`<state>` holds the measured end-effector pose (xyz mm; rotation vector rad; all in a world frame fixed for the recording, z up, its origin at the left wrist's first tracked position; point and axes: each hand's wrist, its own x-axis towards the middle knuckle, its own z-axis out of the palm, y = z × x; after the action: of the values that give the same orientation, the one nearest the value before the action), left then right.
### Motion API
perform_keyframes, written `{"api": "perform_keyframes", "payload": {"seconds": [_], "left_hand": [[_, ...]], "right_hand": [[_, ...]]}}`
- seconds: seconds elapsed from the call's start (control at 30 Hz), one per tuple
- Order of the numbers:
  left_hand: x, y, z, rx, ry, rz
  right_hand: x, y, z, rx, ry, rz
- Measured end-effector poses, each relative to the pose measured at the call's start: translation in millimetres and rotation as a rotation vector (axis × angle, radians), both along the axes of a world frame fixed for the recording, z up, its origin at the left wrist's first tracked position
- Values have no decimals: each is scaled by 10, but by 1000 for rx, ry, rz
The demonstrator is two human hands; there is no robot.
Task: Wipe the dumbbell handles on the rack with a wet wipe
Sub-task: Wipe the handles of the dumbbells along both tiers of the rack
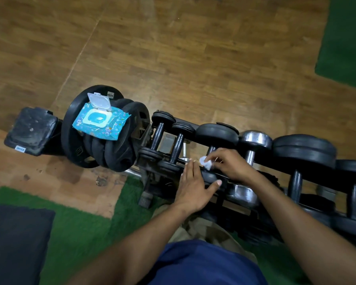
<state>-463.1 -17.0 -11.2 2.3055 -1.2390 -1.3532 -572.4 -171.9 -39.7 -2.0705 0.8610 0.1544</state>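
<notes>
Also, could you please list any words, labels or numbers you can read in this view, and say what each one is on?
None can be read for certain.
Wipes pack: printed lines beside cartoon figures, too small to read.
White sticker on the black block: blurred.
Tag on the rear weight plate: blurred.
Raised marking on the front plate: unclear.

Blue wipes pack [100, 122] — black dumbbells [156, 136]

Wood-pattern floor [193, 48] with glossy glare; green turf [345, 38] at the far right corner and near edge, a dark mat [14, 243] at the near left corner.
</notes>
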Motion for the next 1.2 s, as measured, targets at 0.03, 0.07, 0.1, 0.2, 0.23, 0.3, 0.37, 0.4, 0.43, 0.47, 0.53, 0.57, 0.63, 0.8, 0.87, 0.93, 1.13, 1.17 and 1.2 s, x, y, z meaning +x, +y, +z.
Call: {"api": "perform_keyframes", "payload": {"seconds": [0.03,0.07,0.1,0.2,0.23,0.3,0.37,0.4,0.43,0.47,0.53,0.57,0.63,0.8,0.87,0.93,1.13,1.17,1.2], "left_hand": [[-21,-25,-15,23,0,11],[-16,-52,-37,46,-1,21],[8,-78,-57,66,-4,26],[95,-110,-114,103,-8,35],[108,-110,-118,109,-4,31],[110,-99,-121,109,-3,22],[102,-87,-117,100,-8,25],[105,-85,-113,99,-12,28],[108,-84,-108,101,-17,29],[112,-81,-110,105,-22,29],[111,-75,-107,104,-28,22],[108,-73,-105,98,-32,19],[100,-64,-91,79,-40,19],[109,-69,-82,71,-34,13],[110,-66,-78,73,-36,9],[111,-66,-74,73,-35,-1],[112,-74,-86,82,-47,-17],[113,-74,-87,81,-47,-21],[113,-73,-86,80,-49,-27]], "right_hand": [[-12,6,-27,5,54,120],[-14,3,-59,19,90,202],[-3,-7,-63,31,110,245],[73,-84,-23,16,127,344],[95,-102,-12,0,126,394],[122,-115,-1,-34,132,489],[127,-119,-28,-90,144,485],[134,-121,-32,-139,136,433],[143,-125,-39,-204,125,361],[147,-133,-61,-269,120,281],[150,-119,-100,-332,133,160],[147,-88,-123,-330,135,148],[135,-24,-163,-309,129,214],[116,-37,-146,-379,124,130],[126,-16,-165,-417,131,33],[138,61,-186,-432,135,-53],[138,199,-246,-144,93,-560],[141,188,-248,-71,90,-617],[145,166,-252,-20,92,-656]]}}
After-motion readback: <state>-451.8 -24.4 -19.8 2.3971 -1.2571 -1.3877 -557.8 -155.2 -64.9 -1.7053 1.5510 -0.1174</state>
